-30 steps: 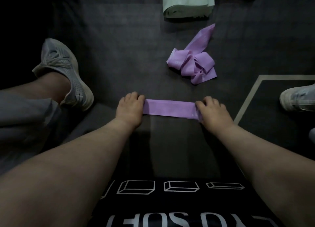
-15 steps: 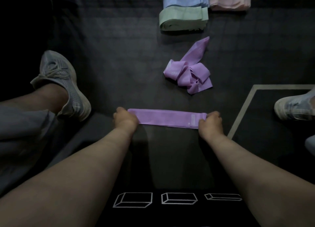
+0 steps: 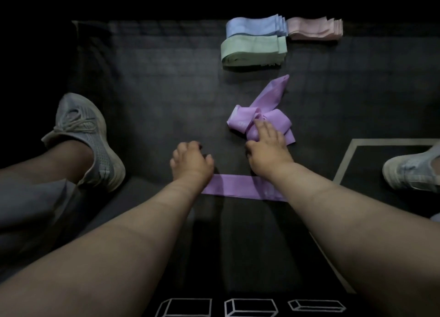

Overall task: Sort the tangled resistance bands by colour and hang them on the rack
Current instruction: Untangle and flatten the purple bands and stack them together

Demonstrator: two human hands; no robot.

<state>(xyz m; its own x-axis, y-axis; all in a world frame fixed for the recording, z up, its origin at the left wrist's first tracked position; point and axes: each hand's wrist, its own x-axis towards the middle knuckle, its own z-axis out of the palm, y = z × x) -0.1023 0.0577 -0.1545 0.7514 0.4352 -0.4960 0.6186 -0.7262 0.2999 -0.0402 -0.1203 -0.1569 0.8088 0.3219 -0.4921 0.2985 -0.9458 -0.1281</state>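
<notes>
**Purple band laid flat; right hand now at the remaining tangle**

Surface: a dark floor mat (image 3: 154,90) in dim light, with the person seated at its near edge and legs spread.

Change noted: half a second ago both hands held the ends of one purple band stretched between them. That flat band (image 3: 234,188) now lies released on the mat towards the near edge, partly under both wrists. The purple tangle (image 3: 240,121) sits right of the mat's centre. The right hand (image 3: 269,147) has moved forward onto it, fingers extended and resting on the knot, not closed round any strand. The left hand (image 3: 190,159) is near the mat's centre, fingers loosely curled and holding nothing.

Assessment: one purple band is freed and the next is about to be drawn out. Sorting appears nearly done. Hanging is not begun, and no rack is in view.

Surroundings: a left shoe (image 3: 88,138) at the left edge and a right shoe (image 3: 414,171) at the right edge. Folded stacks lie along the far edge: green stack (image 3: 253,50), blue stack (image 3: 254,26), pink stack (image 3: 314,28).

Obstruction: the forearms overlie the flat band, and pulling the knot may drag it.
</notes>
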